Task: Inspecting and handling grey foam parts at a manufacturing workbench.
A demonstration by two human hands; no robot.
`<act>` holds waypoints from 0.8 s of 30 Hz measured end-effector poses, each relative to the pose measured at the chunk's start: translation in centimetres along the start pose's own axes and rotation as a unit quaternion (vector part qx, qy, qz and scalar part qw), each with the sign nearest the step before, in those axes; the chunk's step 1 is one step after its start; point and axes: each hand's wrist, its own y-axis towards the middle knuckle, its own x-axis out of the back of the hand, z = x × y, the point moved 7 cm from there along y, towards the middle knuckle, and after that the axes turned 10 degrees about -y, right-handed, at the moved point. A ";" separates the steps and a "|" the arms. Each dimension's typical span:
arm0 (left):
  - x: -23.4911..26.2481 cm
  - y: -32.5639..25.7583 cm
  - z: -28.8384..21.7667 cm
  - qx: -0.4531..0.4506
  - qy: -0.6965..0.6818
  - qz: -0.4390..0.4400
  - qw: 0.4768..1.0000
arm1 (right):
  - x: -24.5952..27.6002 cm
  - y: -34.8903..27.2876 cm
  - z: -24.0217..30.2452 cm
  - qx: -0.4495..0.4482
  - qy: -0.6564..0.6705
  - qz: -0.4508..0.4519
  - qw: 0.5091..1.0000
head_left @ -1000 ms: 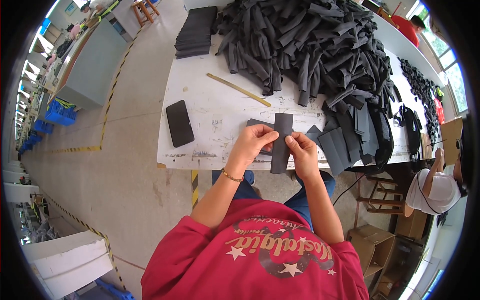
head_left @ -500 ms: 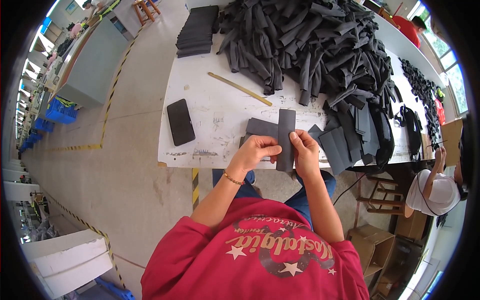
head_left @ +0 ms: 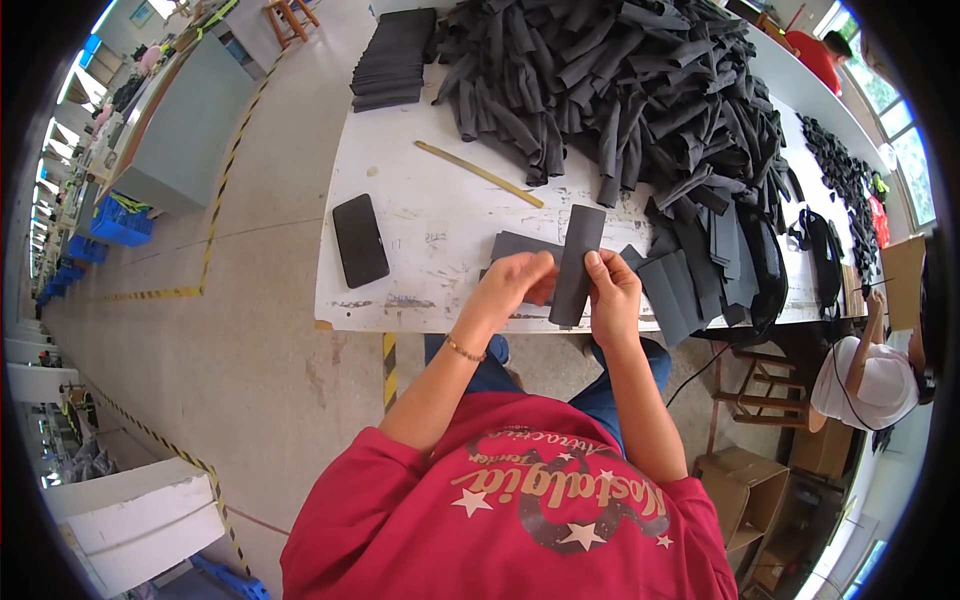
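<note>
Two hands are up over the near edge of the white surface (head_left: 440, 225), and I'm watching them work one dark grey foam strip (head_left: 578, 264). The right hand (head_left: 612, 295) has its fingers closed on the strip's lower right edge, thumb laid up along it. The left hand (head_left: 512, 285) pinches the strip's lower left side, fingers curled tight. The strip stands lengthwise away from me, its far end over the surface.

Just behind the left hand I see a flat grey foam sheet (head_left: 520, 247) lying on the surface, partly hidden by the fingers. To the right, a fan of flat grey pieces (head_left: 690, 275) spills toward the edge. Farther back, a big heap of dark foam strips (head_left: 610, 90) covers most of the surface. A neat stack of dark sheets (head_left: 392, 60) sits at the far left corner. A long wooden ruler (head_left: 478, 173) lies at an angle in front of the heap, and a black phone (head_left: 359, 239) rests near the left edge.

Around us: concrete floor with yellow-and-black tape lines (head_left: 215, 230), blue crates (head_left: 120, 220) off left, and another person in white (head_left: 868, 380) seated at right.
</note>
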 end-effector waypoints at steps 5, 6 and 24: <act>0.6 -2.1 1.8 0.040 0.193 -0.009 0.980 | 0.2 0.1 0.3 0.012 -0.023 -0.014 1.000; 0.5 -2.0 1.6 0.012 0.174 -0.005 0.985 | 0.2 0.1 0.3 0.015 -0.022 -0.015 1.000; 1.3 -1.8 1.1 0.009 0.151 -0.006 0.989 | 0.6 0.1 0.6 0.042 -0.068 -0.019 0.997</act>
